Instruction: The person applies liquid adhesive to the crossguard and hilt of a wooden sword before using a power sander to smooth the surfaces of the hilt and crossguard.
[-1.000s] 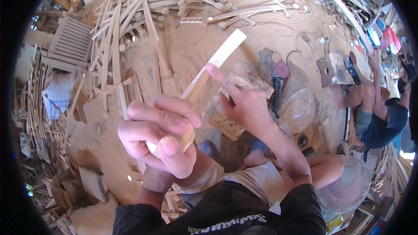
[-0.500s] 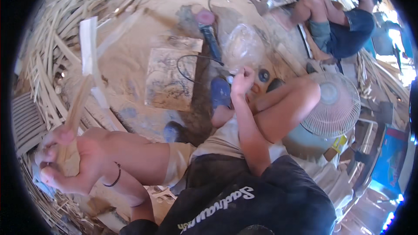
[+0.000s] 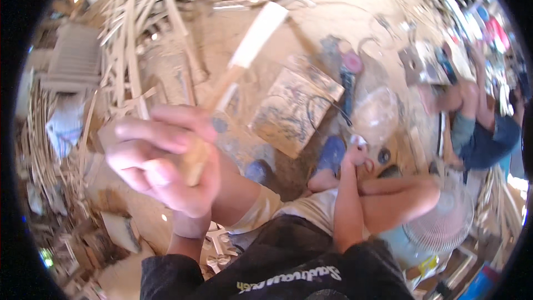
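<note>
My left hand (image 3: 166,158) is raised close to the camera, its fingers wrapped round the near end of a long, flat wooden strip (image 3: 222,86). The strip slants away to the upper right, and its far end looks bright white. My right hand (image 3: 357,153) is closed beside my right knee, near a blue sandal (image 3: 331,155); whatever its fingers hold is too small to make out. Beyond the hands a stained square board (image 3: 294,112) lies on the sandy floor. To its right rests an angle grinder (image 3: 348,80) with a pinkish disc and a dark cord.
Long wooden strips (image 3: 133,44) are heaped at the far left. A clear plastic bag (image 3: 376,114) lies right of the grinder. A fan (image 3: 442,219) stands by my right knee. Another person (image 3: 486,139) sits at the right. Wood offcuts (image 3: 91,250) litter the lower left.
The view has swung to the left. My left hand, still round the wooden strip, has come up nearer the camera. My right hand remains closed by the knee.
</note>
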Demonstrator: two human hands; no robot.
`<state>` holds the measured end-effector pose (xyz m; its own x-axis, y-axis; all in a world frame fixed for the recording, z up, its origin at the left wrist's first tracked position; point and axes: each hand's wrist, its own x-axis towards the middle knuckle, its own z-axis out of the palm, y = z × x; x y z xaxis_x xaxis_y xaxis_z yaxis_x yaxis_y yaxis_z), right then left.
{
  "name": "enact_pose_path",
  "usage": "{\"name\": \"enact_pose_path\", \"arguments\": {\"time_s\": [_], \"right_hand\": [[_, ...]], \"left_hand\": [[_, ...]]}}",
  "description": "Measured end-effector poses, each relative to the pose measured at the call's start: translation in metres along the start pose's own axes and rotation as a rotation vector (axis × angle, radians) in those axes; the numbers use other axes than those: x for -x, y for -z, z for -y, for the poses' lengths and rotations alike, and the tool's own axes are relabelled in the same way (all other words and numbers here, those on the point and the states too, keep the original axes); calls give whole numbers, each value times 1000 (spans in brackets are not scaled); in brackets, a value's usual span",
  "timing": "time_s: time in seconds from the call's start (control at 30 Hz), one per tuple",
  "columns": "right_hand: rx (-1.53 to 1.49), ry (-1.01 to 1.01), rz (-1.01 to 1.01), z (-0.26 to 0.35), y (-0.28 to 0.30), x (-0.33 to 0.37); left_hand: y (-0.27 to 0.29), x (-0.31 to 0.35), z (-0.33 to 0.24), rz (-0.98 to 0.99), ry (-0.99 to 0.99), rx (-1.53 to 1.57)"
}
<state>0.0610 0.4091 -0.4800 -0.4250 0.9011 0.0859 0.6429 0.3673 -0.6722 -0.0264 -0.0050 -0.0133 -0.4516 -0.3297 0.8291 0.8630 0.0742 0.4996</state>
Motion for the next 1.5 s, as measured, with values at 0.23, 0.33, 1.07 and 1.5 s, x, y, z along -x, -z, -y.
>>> {"name": "enact_pose_path", "arguments": {"time_s": [0.23,0.33,1.07,1.5], "right_hand": [[-538,281,307,252,116,69],[-546,433,562,331,156,93],[-540,1062,712,464,185,142],[-552,1088,678,465,186,141]], "left_hand": [[5,7,-28,39,211,-25],[9,11,-31,30,243,3],[18,9,-12,38,44,155],[16,10,-13,27,58,140]]}}
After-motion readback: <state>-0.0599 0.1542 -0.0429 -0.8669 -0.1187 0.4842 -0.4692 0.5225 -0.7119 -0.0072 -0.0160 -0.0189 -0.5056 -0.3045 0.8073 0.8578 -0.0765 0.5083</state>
